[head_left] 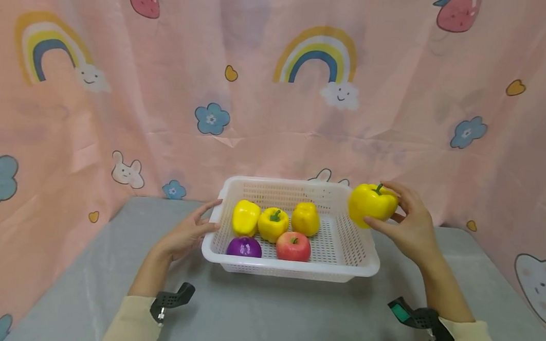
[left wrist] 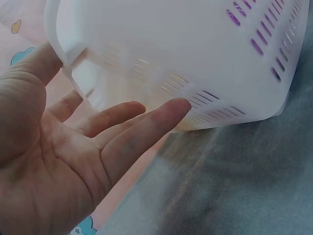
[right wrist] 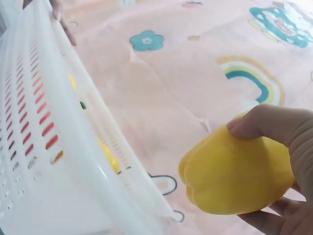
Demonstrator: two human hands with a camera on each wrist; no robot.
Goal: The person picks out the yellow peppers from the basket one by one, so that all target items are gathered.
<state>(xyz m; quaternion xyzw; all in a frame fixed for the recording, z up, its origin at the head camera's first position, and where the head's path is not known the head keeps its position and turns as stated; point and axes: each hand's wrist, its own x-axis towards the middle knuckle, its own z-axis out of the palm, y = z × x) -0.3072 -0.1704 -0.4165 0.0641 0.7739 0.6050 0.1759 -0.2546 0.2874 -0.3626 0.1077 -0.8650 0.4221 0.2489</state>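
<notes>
My right hand (head_left: 409,224) holds a yellow bell pepper (head_left: 372,204) between thumb and fingers, above the right rim of a white plastic basket (head_left: 291,265). In the right wrist view the pepper (right wrist: 234,171) is beside the basket wall (right wrist: 63,147), apart from it. At the basket's left end, my left hand (head_left: 186,235) has its thumb and a finger at the rim; the other fingers extend loosely along the outer wall in the left wrist view. Inside lie three yellow bell peppers (head_left: 272,224), a purple onion (head_left: 245,247) and a red apple (head_left: 293,246).
The basket stands on a grey table (head_left: 265,314) close to a pink patterned curtain (head_left: 255,154) behind it. Dark camera mounts (head_left: 172,301) sit on both wrists. The basket's right part shows its slotted floor (head_left: 329,240).
</notes>
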